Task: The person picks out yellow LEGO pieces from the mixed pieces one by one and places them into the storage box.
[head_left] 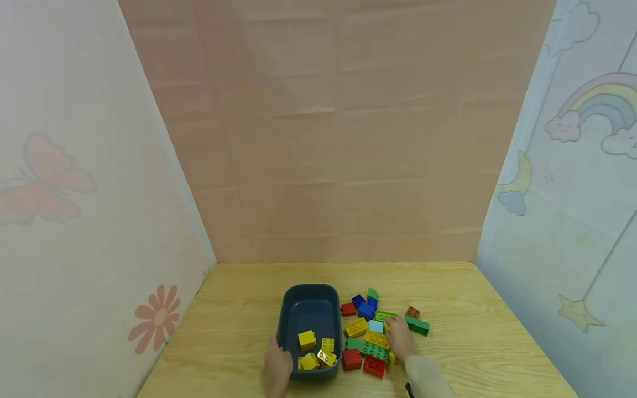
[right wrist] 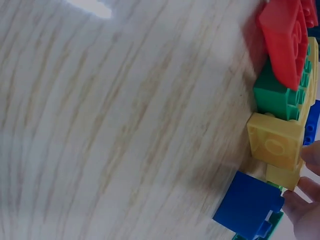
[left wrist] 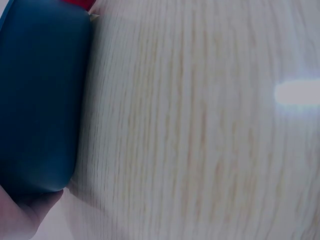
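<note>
My left hand (head_left: 277, 364) grips the near left side of a dark blue plastic bin (head_left: 285, 309). In the left wrist view, part of that hand (left wrist: 22, 215) shows against the bin's corner (left wrist: 42, 100). Several yellow toy bricks (head_left: 307, 340) lie in the near half of the bin. My right hand (head_left: 400, 336) is at the right side of a loose brick pile. Its fingertips pinch a yellow brick (right wrist: 284, 176) in the right wrist view, beside another yellow brick (right wrist: 275, 140) and a blue brick (right wrist: 247, 204). The fingers partly hide the pinched brick.
Around the right hand lie a green brick (head_left: 417, 325), an orange-brown brick (head_left: 412, 312), a light blue brick (head_left: 376, 326) and red bricks (head_left: 374, 365). Blue bricks (head_left: 366, 310) sit farther back. A wooden table (head_left: 244, 298) meets a brown back wall (head_left: 338, 166) and patterned side walls.
</note>
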`<state>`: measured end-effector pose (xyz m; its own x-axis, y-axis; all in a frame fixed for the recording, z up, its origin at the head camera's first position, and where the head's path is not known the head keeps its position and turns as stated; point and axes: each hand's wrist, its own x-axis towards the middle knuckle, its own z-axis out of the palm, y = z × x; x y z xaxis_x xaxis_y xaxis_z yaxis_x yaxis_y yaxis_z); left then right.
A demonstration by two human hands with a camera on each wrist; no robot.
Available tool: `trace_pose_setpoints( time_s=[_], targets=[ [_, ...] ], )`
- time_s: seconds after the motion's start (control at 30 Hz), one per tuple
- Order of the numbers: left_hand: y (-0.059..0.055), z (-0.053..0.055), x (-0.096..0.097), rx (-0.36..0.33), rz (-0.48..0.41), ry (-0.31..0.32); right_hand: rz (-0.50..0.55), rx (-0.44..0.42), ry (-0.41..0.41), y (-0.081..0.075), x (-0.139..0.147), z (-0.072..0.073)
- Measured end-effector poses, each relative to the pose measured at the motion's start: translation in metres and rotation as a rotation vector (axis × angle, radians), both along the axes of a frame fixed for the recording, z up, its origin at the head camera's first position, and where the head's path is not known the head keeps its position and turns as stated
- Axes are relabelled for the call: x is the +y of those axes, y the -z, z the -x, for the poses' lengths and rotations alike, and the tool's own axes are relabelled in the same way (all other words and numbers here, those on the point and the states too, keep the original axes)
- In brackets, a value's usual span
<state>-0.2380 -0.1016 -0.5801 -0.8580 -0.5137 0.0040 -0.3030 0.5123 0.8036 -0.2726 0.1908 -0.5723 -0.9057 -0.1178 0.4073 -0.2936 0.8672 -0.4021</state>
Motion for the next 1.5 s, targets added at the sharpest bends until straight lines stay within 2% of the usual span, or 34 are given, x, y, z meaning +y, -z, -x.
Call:
trace_pose_setpoints(
  time_s=[0.13, 0.4, 0.63, 0.73, 0.97, 1.17, 1.37, 1.5],
  targets=[
    [-0.001, -0.001, 0.001, 0.039, 0.011, 0.0, 0.009, -0.022, -0.009, 0.002, 0.002, 0.001],
    [-0.001, -0.003, 0.0, 0.064, 0.03, 0.004, 0.047, -0.051, -0.009, 0.003, 0.004, -0.002],
    [0.0, -0.003, 0.0, 0.05, 0.025, 0.0, 0.06, -0.02, 0.018, 0.004, 0.003, -0.002],
    [0.0, -0.003, 0.0, 0.046, 0.02, -0.001, 0.06, 0.025, 0.032, 0.001, 0.002, -0.001],
    [-0.001, -0.003, 0.0, 0.065, 0.01, 0.011, 0.071, 0.12, 0.029, -0.012, -0.004, 0.001],
    [-0.004, -0.003, 0.0, 0.054, 0.001, 0.027, 0.111, 0.23, -0.016, -0.027, -0.018, 0.003],
    [-0.005, -0.004, 0.0, 0.07, 0.011, 0.019, 0.161, 0.249, -0.052, -0.043, -0.04, 0.001],
    [-0.006, -0.005, 0.0, 0.082, 0.023, 0.016, 0.184, 0.296, -0.093, -0.055, -0.058, -0.004]
  ],
)
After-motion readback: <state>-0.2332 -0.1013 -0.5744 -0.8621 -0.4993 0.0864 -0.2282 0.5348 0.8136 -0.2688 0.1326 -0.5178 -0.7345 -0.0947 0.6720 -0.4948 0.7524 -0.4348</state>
